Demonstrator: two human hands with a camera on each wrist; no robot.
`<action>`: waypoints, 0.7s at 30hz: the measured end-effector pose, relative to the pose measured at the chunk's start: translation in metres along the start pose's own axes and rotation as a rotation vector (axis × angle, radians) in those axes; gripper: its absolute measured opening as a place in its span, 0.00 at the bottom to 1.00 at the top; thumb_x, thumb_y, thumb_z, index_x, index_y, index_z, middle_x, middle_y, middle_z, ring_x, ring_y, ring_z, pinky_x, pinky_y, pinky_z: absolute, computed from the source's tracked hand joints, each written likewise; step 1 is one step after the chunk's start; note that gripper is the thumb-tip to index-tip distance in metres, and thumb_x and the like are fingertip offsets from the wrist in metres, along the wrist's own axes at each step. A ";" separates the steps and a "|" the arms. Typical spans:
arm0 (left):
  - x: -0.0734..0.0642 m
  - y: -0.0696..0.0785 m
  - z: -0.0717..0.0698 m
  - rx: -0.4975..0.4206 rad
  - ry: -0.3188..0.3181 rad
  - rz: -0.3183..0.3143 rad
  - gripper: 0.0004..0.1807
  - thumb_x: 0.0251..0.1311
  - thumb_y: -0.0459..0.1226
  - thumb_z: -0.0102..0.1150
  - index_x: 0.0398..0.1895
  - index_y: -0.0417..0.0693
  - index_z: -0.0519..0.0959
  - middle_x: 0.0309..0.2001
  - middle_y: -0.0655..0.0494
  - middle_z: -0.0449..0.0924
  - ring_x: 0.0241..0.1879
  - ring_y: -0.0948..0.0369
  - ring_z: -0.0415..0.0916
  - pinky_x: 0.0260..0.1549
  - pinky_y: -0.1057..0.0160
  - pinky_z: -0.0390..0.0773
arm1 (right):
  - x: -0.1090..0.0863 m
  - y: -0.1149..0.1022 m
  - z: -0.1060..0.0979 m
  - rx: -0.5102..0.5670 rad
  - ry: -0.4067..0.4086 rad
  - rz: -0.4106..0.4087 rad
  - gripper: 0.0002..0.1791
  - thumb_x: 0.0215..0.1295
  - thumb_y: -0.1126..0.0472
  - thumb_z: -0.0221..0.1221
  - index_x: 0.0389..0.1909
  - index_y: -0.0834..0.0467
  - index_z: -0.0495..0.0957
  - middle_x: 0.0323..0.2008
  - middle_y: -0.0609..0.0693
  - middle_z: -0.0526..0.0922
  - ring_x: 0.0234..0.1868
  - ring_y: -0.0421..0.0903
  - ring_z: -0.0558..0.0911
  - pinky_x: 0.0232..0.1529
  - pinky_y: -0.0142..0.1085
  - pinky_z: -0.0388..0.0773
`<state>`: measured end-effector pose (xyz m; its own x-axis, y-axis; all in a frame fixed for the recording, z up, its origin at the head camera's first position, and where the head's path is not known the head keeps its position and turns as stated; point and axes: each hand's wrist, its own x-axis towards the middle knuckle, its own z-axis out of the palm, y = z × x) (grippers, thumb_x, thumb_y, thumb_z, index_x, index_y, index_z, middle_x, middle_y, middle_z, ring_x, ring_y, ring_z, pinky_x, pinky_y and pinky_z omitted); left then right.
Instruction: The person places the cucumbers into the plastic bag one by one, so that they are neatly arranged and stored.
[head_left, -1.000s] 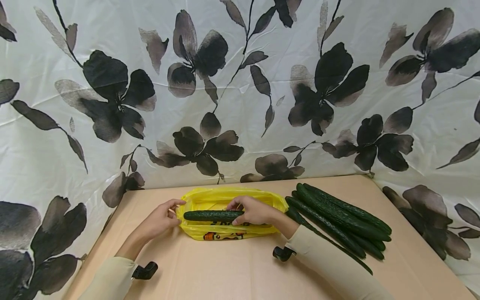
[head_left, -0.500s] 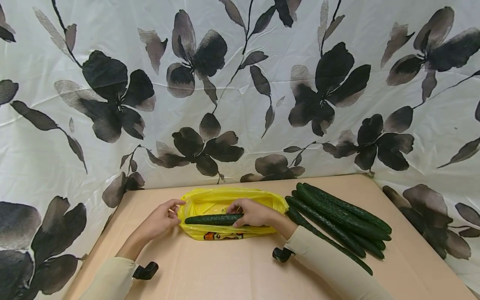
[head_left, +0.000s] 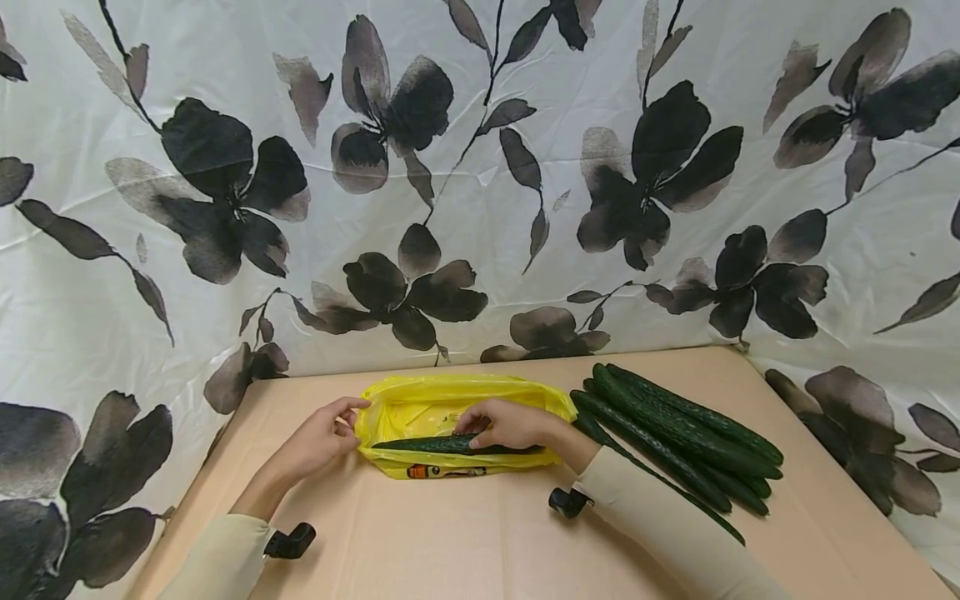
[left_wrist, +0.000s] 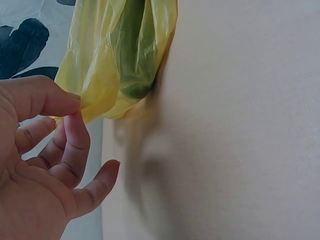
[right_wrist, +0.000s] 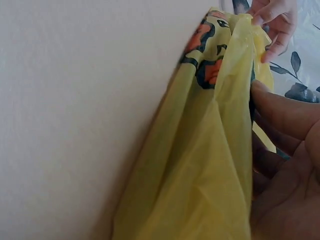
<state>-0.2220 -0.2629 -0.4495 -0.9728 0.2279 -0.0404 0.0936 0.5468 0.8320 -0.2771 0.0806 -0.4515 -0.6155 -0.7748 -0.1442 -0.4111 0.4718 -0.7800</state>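
Floral cloth (head_left: 480, 225) backs the tabletop (head_left: 427, 542). Left hand (head_left: 318, 435) pinches the yellow plastic bag (head_left: 416, 404) at its 9 o'clock end; right hand (head_left: 513, 423) grips a cucumber (head_left: 420, 445) inside. Apparent step: bagging. Next move likely calls for release; piled cucumbers (head_left: 682, 429) lie at 3 o'clock.

The left hand (head_left: 327, 437) pinches with its fingers (left_wrist: 77, 142), the right hand (head_left: 512, 423) grips from above, both sleeved forearms (head_left: 217, 558) angled inward
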 end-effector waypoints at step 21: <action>-0.004 0.001 0.007 0.045 0.003 0.001 0.28 0.60 0.28 0.65 0.65 0.37 0.72 0.44 0.43 0.72 0.38 0.54 0.73 0.33 0.65 0.75 | -0.012 0.004 0.001 -0.143 -0.069 0.027 0.16 0.64 0.56 0.68 0.52 0.50 0.83 0.43 0.38 0.82 0.43 0.37 0.78 0.50 0.31 0.76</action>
<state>-0.2161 -0.2574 -0.4525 -0.9733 0.2262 -0.0384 0.1036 0.5827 0.8061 -0.2712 0.0912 -0.4534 -0.5815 -0.7862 -0.2092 -0.4899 0.5437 -0.6815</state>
